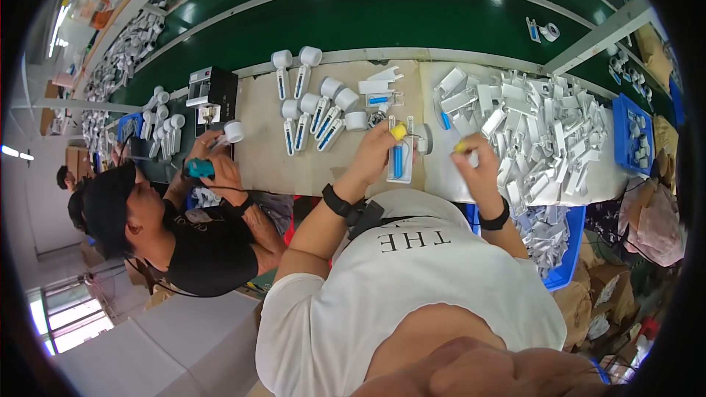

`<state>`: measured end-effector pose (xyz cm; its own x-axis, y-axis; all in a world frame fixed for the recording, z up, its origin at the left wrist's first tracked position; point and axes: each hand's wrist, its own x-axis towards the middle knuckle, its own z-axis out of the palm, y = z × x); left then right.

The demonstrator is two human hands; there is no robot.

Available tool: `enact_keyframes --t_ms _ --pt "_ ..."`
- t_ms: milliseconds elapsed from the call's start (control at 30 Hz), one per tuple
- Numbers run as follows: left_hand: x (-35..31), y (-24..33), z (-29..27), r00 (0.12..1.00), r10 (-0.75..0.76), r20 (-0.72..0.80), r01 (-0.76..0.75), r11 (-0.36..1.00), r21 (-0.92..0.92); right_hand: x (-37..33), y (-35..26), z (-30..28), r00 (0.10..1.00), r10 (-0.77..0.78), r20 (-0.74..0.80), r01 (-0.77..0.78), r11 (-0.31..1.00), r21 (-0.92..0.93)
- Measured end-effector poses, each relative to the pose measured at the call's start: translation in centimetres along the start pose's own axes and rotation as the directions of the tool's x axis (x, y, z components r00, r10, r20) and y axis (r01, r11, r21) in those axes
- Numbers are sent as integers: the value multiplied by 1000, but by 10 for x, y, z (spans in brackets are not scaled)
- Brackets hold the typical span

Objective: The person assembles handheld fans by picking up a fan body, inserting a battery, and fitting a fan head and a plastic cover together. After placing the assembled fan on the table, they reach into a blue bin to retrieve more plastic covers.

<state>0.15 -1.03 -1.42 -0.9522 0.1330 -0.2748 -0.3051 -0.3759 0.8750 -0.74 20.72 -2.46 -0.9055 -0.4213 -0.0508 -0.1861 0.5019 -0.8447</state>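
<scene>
My left hand (372, 153) grips the upper end of an open white handle shell (400, 173), close to the table. A blue cylindrical cell (398, 161) lies inside the shell, and a round white head (423, 139) adjoins its upper right. Yellow covers sit on fingertips of both hands. Just right of the shell, my right hand (479, 175) is raised with its fingers curled together; whatever is between them is too small to make out. Ahead of my hands lies another open white shell (380, 99) with a blue cell.
Several assembled white round-headed devices (318, 117) lie left of centre. A large heap of white casings (548, 129) covers the right side. Blue bins (632, 136) stand at right. On my left, a co-worker (184, 228) holds a teal tool (199, 168) beside a black machine (212, 95).
</scene>
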Motion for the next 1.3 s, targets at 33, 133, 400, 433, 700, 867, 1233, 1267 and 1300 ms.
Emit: enact_keyframes --t_ms 33,133,400,433,700,867,1233,1267,1300 --pt "-7 9 2 993 -85 86 97 983 -157 8 13 1 986 -93 -135 127 954 270" --pt "-16 12 4 967 -161 198 216 928 -305 9 11 12 996 -91 -23 70 559 826" --pt "-27 2 8 912 -237 334 394 727 -562 -6 -23 49 931 -3 -364 214 813 542" --pt "-29 3 11 894 -302 330 445 674 -590 -6 -23 51 868 -44 -494 301 837 456" --pt "-40 11 14 975 -172 142 173 985 7 -5 -9 -10 764 -563 -314 550 824 -139" --pt "-44 20 24 972 -195 130 164 963 214 -2 -7 -26 785 -594 -173 560 801 -210" --pt "-40 15 15 985 -105 134 67 963 262 -1 -12 -31 923 -379 -71 385 913 134" --pt "-39 17 14 986 -102 132 65 963 262 -2 -11 -31 922 -382 -69 388 912 133" --pt "-39 21 15 980 -138 143 102 966 238 -2 -11 -31 956 -291 -26 273 858 434"
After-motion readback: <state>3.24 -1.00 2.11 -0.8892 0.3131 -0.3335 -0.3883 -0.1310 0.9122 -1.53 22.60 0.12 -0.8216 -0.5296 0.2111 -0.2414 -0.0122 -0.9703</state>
